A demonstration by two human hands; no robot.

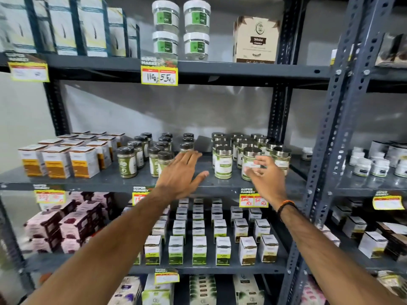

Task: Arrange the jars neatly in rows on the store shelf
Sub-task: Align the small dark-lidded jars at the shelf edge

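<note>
On the middle shelf (99, 180) stand two groups of jars. Dark-lidded jars with green labels (126, 161) sit in loose rows at centre left. Silver-lidded jars (223, 162) stand in rows at centre right. My left hand (182, 172) hovers with fingers spread just in front of the dark-lidded jars, holding nothing. My right hand (265, 175) is open, its fingers just in front of a front silver-lidded jar (250, 160), partly hiding it. I cannot tell whether it touches the jar.
Orange-and-white boxes (58, 160) fill the shelf's left end. Clear tubs with white lids (180, 27) sit on the upper shelf. Small white boxes (199, 249) line the lower shelf. A slotted steel upright (326, 150) stands right, with white pots (372, 164) beyond.
</note>
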